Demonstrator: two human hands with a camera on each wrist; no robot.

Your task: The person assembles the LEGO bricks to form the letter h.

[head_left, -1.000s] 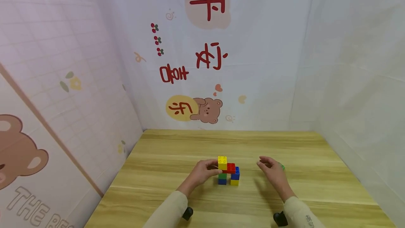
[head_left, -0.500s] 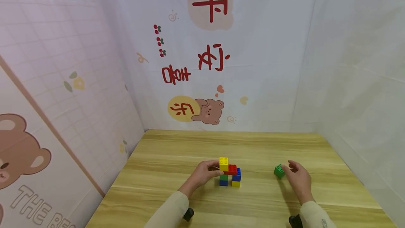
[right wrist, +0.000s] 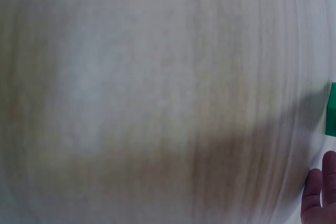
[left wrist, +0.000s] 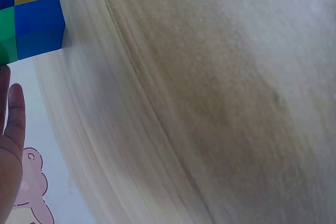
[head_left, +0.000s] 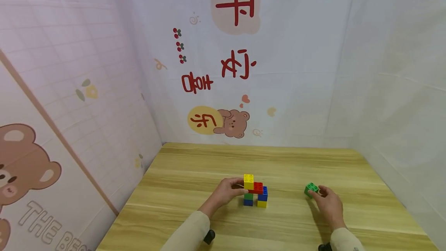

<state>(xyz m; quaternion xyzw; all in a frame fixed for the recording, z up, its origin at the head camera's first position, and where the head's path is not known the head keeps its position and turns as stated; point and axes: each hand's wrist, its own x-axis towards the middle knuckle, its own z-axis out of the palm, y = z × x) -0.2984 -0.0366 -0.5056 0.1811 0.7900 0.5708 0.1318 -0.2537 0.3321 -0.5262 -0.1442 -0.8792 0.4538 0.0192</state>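
Observation:
In the head view a small bridge of toy building blocks stands on the table. A yellow block [head_left: 249,181] tops it, beside a red block [head_left: 256,188]. Under them are a green block [head_left: 248,196] and a blue block [head_left: 248,202] on the left, and a blue block [head_left: 263,193] over a yellow block [head_left: 262,204] on the right. My left hand [head_left: 224,193] holds the bridge from the left, thumb in front, other fingers partly hidden behind. Farther right, my right hand [head_left: 329,203] pinches a separate green block [head_left: 311,189] between thumb and fingers.
The wooden table [head_left: 285,227] runs back to a white printed back cloth [head_left: 296,69]. Similar cloth walls stand at left and right. A black object [head_left: 209,237] sits at the left wrist, another [head_left: 325,247] at the right.
My right hand has moved right from near the bridge to the separate green block, which its thumb and fingers now take hold of. My left hand stays at the bridge. The head view has shifted slightly.

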